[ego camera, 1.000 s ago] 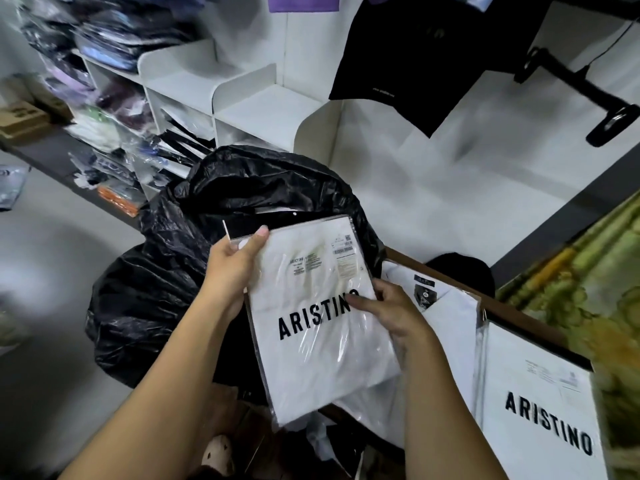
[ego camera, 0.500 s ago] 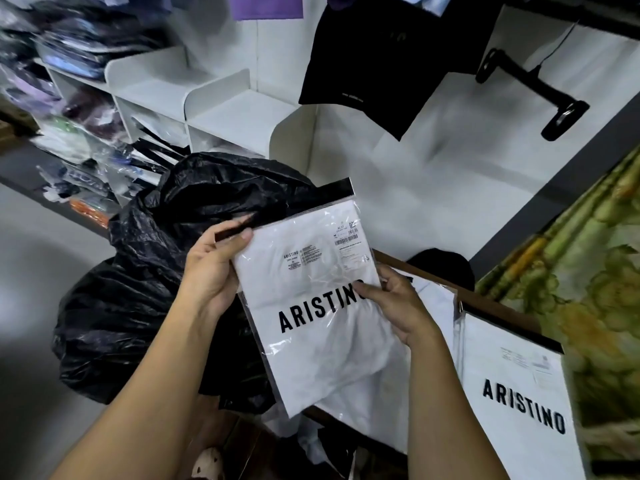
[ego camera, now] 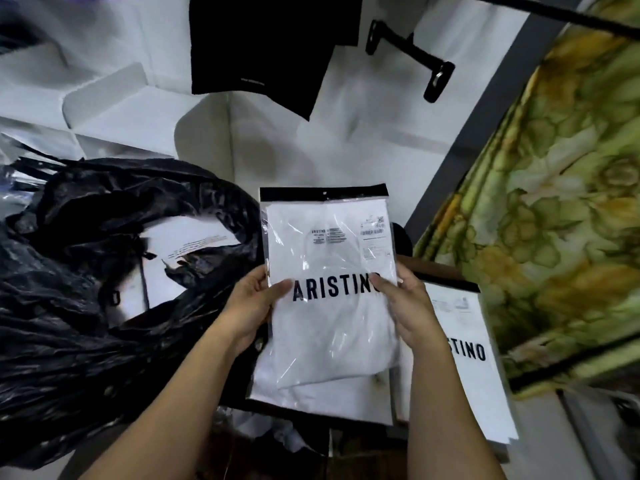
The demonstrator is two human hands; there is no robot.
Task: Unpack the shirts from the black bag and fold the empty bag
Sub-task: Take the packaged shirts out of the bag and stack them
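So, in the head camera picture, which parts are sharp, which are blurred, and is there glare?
Head view: the packaged white shirt is fairly sharp and its ARISTINO print reads, with glare streaks on the plastic wrap; the black bag and white shelves are smeared by motion blur; wide-angle distortion bends the picture edges.

- A clothing shop's stock corner, by the look of it: white shelf dividers [ego camera: 114, 109] run along the wall.
- A black garment [ego camera: 270, 46] hangs overhead, an empty black clip hanger [ego camera: 412, 58] beside it.
- Identical branded shirt packs [ego camera: 329, 271] in clear sleeves pile up; more fill a black bag [ego camera: 86, 306].
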